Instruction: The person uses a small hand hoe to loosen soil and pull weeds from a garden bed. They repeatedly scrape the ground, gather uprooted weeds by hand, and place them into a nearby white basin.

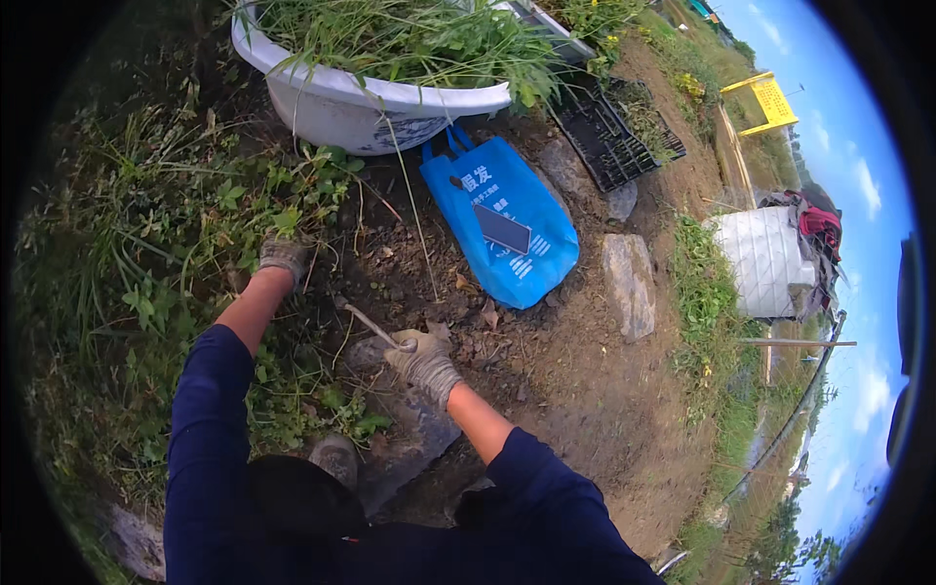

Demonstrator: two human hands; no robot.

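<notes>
My right hand (427,365), in a dirty pale knit glove, is closed around a short hand tool (369,324) with a slim, light handle. The tool slants forward and left to the soil, and the kind of head it has cannot be made out. My left hand (284,257), gloved alike, reaches down into the green weeds (229,205). Leaves hide its fingers, so its grip does not show. Between the hands lies dark, crumbly soil (390,255) with dry leaves and loose stems.
Ahead stands a white tub (336,109) heaped with pulled grass (409,44). A blue bag (468,229) lies beside it with a phone (502,228) on top. Farther right are a black crate (609,136), a flat stone (629,283) and a white container (756,258). A stone slab (414,439) lies near my shoe (334,458).
</notes>
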